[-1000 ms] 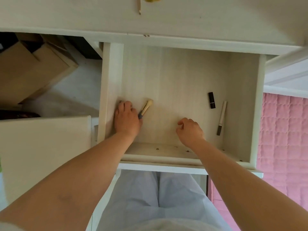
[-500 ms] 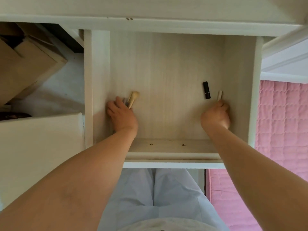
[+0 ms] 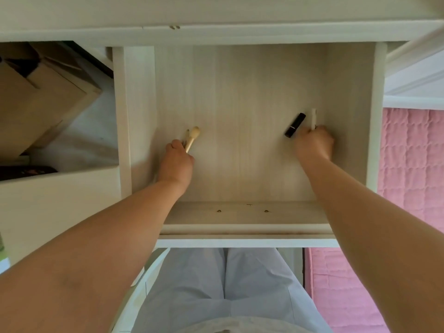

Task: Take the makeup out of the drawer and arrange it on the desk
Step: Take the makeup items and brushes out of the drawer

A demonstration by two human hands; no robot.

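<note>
The pale wooden drawer (image 3: 240, 217) stands pulled out below the desk's front edge (image 3: 216, 32). Inside it on the left, my left hand (image 3: 176, 162) grips a makeup brush (image 3: 193, 138) with a tan head, and a second thin stick shows beside it. On the right, my right hand (image 3: 313, 144) holds a white pencil (image 3: 313, 117) and a black lipstick (image 3: 295, 124), both poking out past the fingers.
Cardboard boxes (image 3: 40, 92) lie on the floor to the left, beside a white panel (image 3: 57, 205). A pink quilted cover (image 3: 413, 164) fills the right side. My legs in pale trousers (image 3: 223, 284) sit under the drawer.
My right hand moved from the drawer's middle to the right side and picked up the pencil and the lipstick. My left hand closed round the brush and raised it.
</note>
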